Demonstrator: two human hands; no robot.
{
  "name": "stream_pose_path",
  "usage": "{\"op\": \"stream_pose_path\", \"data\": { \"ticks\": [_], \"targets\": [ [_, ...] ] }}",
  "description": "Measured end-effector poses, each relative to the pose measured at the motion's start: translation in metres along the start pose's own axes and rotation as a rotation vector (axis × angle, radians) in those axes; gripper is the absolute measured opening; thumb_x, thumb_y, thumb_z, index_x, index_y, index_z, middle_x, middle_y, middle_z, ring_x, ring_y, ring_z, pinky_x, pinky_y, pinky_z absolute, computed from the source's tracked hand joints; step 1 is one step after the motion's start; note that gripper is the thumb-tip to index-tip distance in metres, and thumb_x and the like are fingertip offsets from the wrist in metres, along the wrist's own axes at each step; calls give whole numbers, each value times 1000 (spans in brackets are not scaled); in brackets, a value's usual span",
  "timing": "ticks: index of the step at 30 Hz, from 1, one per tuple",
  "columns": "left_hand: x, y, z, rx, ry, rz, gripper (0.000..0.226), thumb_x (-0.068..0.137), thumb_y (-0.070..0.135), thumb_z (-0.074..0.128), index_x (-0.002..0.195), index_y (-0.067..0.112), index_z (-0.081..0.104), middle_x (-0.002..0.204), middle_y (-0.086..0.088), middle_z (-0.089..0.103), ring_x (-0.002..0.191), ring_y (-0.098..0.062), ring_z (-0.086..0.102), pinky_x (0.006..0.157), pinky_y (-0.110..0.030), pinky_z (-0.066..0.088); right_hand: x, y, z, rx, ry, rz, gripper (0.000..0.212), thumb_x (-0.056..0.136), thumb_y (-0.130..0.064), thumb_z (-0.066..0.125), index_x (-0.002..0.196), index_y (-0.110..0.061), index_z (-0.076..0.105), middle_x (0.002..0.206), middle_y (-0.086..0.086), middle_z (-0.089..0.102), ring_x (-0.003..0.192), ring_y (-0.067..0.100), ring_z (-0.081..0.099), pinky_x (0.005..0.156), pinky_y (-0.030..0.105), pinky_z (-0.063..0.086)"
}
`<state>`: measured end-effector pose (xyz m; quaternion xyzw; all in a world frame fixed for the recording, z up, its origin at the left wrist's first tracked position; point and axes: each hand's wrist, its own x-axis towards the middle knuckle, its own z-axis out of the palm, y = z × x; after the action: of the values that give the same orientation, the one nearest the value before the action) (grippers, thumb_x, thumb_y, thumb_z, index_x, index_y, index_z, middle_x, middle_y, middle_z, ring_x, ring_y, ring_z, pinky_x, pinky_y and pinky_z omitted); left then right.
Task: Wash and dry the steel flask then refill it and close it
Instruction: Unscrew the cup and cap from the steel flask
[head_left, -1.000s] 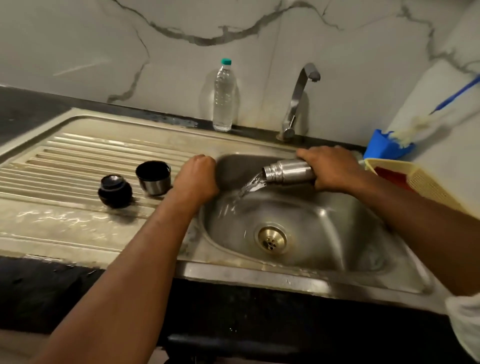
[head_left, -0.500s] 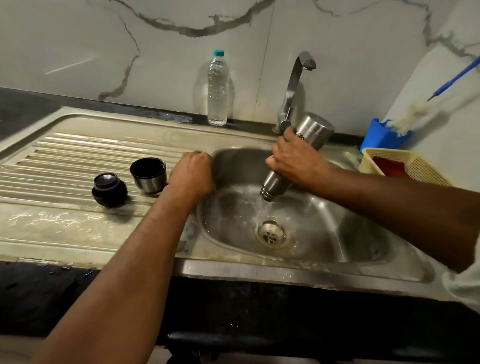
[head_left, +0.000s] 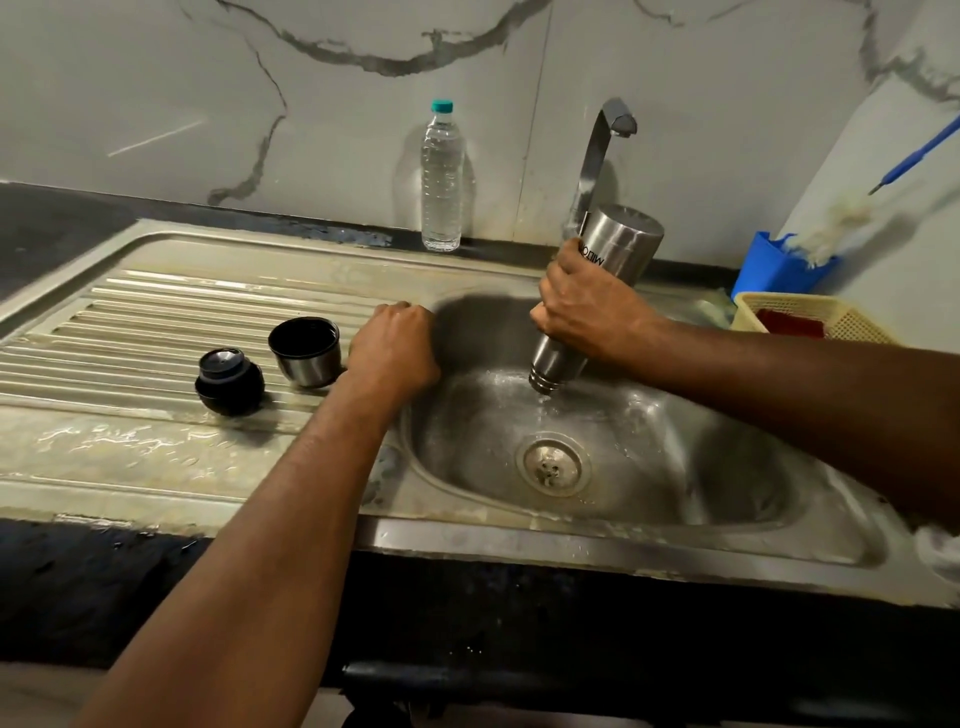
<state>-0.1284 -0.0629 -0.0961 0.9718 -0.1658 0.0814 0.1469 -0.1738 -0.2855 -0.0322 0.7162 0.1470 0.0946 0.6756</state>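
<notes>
We see the right hand (head_left: 587, 312) at centre right of the frame, fingers wrapped round the steel flask (head_left: 613, 249), which is held upside down and tilted over the sink (head_left: 649, 540), its mouth just above the drain (head_left: 553, 464) with a thin trickle of water falling from it. The left hand (head_left: 392, 351) sits at the sink's left rim in the middle of the frame, fingers curled under over the edge. To its left on the ribbed drainboard (head_left: 130, 322) we find the steel cup (head_left: 305, 352) and the black stopper (head_left: 228, 382), just beside each other, while a plastic water bottle (head_left: 441, 176) stands against the wall beside the tap (head_left: 602, 150).
</notes>
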Motion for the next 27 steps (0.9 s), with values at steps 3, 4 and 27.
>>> {"op": "stream_pose_path", "data": {
  "ticks": [3,4,27],
  "targets": [
    [1,-2,3,8,9,2,46,89,14,78,134,13,67,127,-12,66,122,-32,58,102,-48,56,0,3,1,11,-5,3,52,84,-27,80,128,-16,56,122,17,66,117,37,62,113,57,38],
    [1,-2,4,11,13,4,46,89,14,78,134,13,67,128,-12,65,122,-31,58,103,-48,55,0,4,1,16,-5,2,52,84,-28,80,128,-16,56,121,17,66,117,37,62,113,57,38],
    [-3,27,-4,-389,-136,116,83,74,43,93,145,16,60,128,-3,70,117,-19,66,108,-35,51,-37,-54,25,2035,-207,611,89,57,-36,98,134,-25,57,121,2,68,100,18,63,83,35,53]
  ]
}}
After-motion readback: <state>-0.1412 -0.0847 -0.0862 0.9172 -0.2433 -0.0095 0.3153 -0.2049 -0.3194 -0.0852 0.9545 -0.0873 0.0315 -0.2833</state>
